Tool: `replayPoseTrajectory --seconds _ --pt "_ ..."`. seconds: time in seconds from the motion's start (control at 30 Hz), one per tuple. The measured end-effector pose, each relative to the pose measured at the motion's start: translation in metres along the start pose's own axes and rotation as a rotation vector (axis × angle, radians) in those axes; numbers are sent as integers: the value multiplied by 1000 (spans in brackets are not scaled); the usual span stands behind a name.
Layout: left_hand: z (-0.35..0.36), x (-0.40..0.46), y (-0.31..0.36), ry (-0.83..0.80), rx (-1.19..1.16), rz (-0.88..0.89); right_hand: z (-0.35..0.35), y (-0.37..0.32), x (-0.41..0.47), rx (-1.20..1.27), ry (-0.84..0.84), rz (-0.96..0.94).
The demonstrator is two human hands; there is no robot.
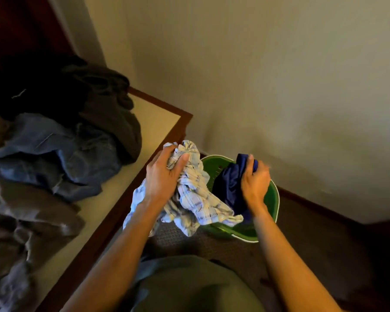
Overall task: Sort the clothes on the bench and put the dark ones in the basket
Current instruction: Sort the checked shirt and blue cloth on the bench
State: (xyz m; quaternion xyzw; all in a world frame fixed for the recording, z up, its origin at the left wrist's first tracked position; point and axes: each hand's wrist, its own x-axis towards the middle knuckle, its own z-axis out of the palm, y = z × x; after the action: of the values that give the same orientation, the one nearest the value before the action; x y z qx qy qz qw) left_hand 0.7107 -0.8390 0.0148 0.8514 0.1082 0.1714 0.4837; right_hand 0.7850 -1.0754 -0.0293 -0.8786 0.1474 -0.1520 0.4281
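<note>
Left grip (164,174) clenched around a bunched pale checked shirt (194,199), fingers and thumb dug into the folds near the top. Right grip (254,179) pinching a dark blue garment (229,188), thumb up along the cloth, the rest hanging down into the green basket (274,199). Both held just above the basket, the pale shirt draped partly over its near rim and partly over the floor beside the worktop (153,122).

Worktop running along the left, cream top inside a dark red-brown wooden border, its corner close to the basket. Plain cream wall behind and to the right, with a dark skirting strip at its foot. Dark patterned carpet (223,246) under the basket. Deep shadow in the top left corner.

Piled on the worktop: a blue denim garment (56,158) in a crumpled heap, a dark grey garment (113,113) behind it spilling towards the worktop's edge, a black garment (29,88) further back in shadow, and a brownish-grey garment (25,224) nearest the camera at the left. All rumpled, overlapping one another.

Basket round, green with a pale rim and small holes in its wall, standing on the carpet between worktop and wall.
</note>
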Motion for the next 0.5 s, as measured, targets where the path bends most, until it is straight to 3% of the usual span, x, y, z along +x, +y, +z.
replayPoseTrajectory --seconds 0.1,0.27,0.4,0.5 --pt "29 22 3 -64 -11 66 -2 20 17 -49 -13 128" --pt "73 54 18 -182 -84 115 -8 40 44 -127 -173 250" --pt "105 69 32 -246 -94 133 -24 45 60 -93 -87 351" --pt "129 73 33 -303 -73 136 -34 52 62 68 -82 470"
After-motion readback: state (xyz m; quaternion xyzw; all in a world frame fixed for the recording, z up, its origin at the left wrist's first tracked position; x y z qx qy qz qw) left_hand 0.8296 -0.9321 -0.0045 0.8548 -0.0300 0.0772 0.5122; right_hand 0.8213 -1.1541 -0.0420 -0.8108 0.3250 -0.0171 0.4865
